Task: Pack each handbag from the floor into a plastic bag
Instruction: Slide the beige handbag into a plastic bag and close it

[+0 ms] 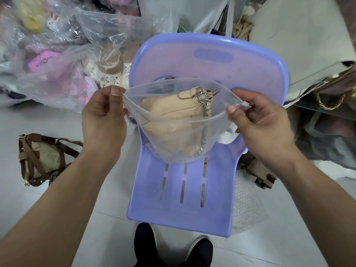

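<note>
Left grip and right grip pinch plastic bag over lilac chair on tiled floor.

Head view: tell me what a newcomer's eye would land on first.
At centre, the left hand and right hand pinch open the mouth of a clear plastic bag with a beige handbag inside, over a lilac plastic chair. On the floor at left lies a brown-strapped handbag, not yet bagged; heaps of plastic-wrapped goods crowd the upper left.

We wear black fabric shoes with pale soles. Our left hand and right hand show short-cut thumbnails.
</note>
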Action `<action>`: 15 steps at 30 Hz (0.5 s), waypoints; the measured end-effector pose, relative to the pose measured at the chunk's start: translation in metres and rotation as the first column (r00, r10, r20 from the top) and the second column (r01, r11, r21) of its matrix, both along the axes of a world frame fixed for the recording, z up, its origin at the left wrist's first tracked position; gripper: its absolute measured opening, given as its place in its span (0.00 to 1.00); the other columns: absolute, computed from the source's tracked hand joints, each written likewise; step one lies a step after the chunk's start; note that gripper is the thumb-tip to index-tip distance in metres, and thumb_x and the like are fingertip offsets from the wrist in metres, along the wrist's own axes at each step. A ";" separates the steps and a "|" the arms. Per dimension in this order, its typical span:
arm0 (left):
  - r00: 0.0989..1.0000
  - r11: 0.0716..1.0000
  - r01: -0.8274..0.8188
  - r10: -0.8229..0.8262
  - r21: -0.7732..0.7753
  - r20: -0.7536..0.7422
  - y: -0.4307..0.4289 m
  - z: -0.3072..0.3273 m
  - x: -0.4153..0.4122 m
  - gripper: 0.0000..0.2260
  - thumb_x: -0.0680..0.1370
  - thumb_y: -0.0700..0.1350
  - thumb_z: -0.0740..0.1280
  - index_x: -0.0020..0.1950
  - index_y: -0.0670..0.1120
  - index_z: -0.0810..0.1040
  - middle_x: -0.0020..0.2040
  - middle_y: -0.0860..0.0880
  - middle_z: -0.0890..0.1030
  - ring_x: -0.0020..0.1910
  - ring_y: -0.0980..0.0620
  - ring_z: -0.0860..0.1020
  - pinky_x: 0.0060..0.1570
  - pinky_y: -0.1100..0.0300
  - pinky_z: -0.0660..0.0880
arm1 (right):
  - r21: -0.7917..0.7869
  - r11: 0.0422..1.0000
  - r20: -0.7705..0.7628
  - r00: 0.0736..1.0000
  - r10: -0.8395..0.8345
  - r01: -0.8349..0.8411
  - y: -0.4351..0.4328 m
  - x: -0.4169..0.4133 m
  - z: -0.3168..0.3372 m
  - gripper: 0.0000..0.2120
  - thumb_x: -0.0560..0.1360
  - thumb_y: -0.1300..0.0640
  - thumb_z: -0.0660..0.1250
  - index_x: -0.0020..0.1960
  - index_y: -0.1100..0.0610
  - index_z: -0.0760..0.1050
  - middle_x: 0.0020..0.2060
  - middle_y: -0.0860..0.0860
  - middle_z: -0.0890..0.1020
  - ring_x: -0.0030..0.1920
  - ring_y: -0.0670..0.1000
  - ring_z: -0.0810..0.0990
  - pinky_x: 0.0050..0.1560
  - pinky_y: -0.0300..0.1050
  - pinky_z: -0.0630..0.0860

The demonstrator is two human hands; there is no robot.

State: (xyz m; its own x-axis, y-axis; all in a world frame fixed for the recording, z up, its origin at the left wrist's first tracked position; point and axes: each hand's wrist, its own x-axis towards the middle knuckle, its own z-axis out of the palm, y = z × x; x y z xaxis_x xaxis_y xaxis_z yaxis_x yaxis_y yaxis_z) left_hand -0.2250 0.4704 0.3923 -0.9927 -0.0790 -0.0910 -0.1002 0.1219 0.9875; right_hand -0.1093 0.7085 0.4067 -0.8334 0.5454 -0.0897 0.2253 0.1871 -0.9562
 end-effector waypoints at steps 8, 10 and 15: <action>0.984 0.980 -0.177 0.178 -0.086 -0.002 0.011 -0.005 -0.005 0.10 0.85 0.46 0.57 0.45 0.55 0.72 0.40 0.58 0.76 0.35 0.64 0.73 0.42 0.65 0.72 | 0.078 0.991 -0.087 0.991 -0.101 0.108 0.005 -0.002 -0.003 0.07 0.80 0.57 0.71 0.46 0.47 0.81 0.37 0.67 0.82 0.35 0.61 0.80 0.40 0.31 0.76; 0.978 0.969 -0.208 0.203 -0.133 -0.049 0.012 -0.006 -0.006 0.10 0.84 0.46 0.57 0.45 0.56 0.72 0.41 0.57 0.77 0.38 0.63 0.75 0.44 0.66 0.72 | 0.119 0.990 -0.077 0.995 -0.068 0.077 0.004 -0.003 -0.001 0.09 0.81 0.57 0.70 0.45 0.44 0.80 0.38 0.65 0.81 0.40 0.66 0.80 0.38 0.35 0.77; 0.968 0.929 -0.171 0.095 -0.329 -0.233 0.023 0.013 -0.001 0.06 0.83 0.46 0.57 0.55 0.48 0.73 0.47 0.62 0.75 0.48 0.62 0.75 0.52 0.70 0.69 | 0.129 0.992 -0.030 1.000 0.008 -0.004 0.005 -0.005 0.000 0.09 0.81 0.56 0.69 0.44 0.45 0.79 0.40 0.56 0.82 0.41 0.64 0.78 0.41 0.50 0.77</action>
State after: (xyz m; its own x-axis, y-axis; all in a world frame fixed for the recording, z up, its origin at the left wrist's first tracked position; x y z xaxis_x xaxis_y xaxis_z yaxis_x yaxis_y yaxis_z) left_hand -0.2255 0.4938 0.4049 -0.9641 -0.2007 0.1737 0.0647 0.4573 0.8870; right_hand -0.1147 0.7138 0.4067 -0.8380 0.5456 0.0069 0.1946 0.3106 -0.9304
